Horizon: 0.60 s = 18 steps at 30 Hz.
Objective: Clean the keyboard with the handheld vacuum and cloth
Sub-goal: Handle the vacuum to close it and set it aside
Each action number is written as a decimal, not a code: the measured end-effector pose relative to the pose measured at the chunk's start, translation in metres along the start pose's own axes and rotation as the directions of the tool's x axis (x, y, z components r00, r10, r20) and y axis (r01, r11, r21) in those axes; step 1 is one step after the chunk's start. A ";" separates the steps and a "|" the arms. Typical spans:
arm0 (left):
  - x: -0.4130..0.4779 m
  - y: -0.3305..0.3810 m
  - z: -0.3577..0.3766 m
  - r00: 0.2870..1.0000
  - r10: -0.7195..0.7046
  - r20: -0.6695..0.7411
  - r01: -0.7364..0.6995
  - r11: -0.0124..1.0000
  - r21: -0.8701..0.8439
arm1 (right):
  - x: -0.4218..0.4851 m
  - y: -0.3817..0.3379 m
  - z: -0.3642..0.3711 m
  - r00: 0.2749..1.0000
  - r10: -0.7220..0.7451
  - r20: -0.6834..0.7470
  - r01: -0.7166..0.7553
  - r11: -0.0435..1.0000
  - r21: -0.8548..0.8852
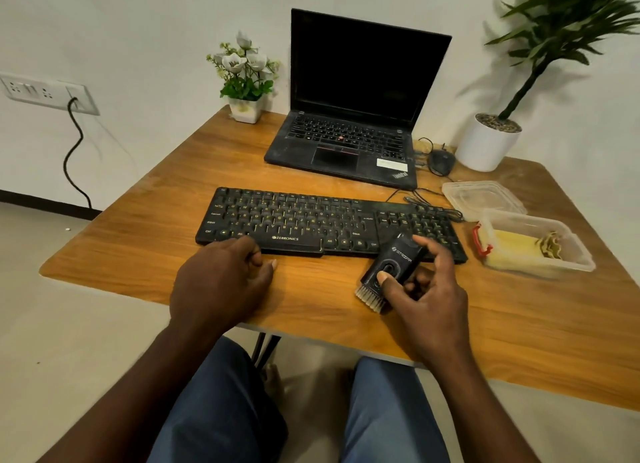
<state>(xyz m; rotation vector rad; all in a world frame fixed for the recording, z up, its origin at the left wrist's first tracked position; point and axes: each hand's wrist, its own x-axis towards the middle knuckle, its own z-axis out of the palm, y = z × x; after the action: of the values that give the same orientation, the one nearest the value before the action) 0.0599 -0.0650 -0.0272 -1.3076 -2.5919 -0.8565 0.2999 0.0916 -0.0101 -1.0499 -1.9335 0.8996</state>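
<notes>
Warm dim light, soft shadows, wide-angle bending at edges.

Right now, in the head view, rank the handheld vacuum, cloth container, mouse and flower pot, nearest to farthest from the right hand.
1. handheld vacuum, held in the right hand.
2. cloth container, to its right.
3. mouse, back right.
4. flower pot, far left corner.

table (138,254): looked smooth, wood-grained
keyboard (294,220): was matt black plastic
handheld vacuum (394,261): was black plastic, bristled
container (585,265): was clear plastic
cloth (516,248): looked soft fabric
</notes>
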 end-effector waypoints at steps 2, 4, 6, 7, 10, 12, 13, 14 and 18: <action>-0.002 0.006 0.002 1.000 0.018 0.009 -0.018 1.000 0.000 | -0.003 0.007 -0.013 0.998 0.046 -0.040 -0.047 0.999 -0.019; -0.001 0.015 0.008 0.998 0.050 0.036 -0.049 0.999 -0.021 | -0.003 0.015 -0.030 0.991 0.094 -0.092 -0.098 0.994 -0.041; -0.001 0.026 0.016 0.993 0.096 0.071 -0.092 0.994 -0.058 | -0.003 0.023 -0.046 0.979 0.135 -0.153 -0.145 0.988 -0.061; 0.000 0.033 0.019 0.987 0.132 0.089 -0.125 0.989 -0.083 | -0.002 0.026 -0.052 0.972 0.151 -0.178 -0.165 0.984 -0.070; 0.000 0.060 0.033 0.957 0.251 0.145 -0.225 0.958 -0.176 | -0.002 0.033 -0.066 0.956 0.203 -0.211 -0.226 0.970 -0.094; -0.001 0.083 0.043 0.925 0.331 0.188 -0.284 0.929 -0.239 | -0.003 0.038 -0.076 0.943 0.232 -0.238 -0.263 0.959 -0.110; -0.001 0.097 0.048 0.904 0.372 0.209 -0.315 0.913 -0.260 | -0.003 0.041 -0.083 0.934 0.246 -0.258 -0.281 0.953 -0.112; -0.002 0.110 0.054 0.884 0.408 0.228 -0.344 0.898 -0.273 | -0.004 0.043 -0.088 0.925 0.256 -0.280 -0.296 0.949 -0.110; -0.007 0.169 0.078 0.821 0.495 0.285 -0.431 0.864 -0.261 | -0.005 0.047 -0.101 0.905 0.259 -0.338 -0.317 0.940 -0.129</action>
<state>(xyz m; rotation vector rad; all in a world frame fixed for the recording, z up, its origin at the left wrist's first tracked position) 0.2054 0.0508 -0.0213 -2.2050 -2.2639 -0.8482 0.4046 0.1298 -0.0029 -1.5221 -1.6356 0.6660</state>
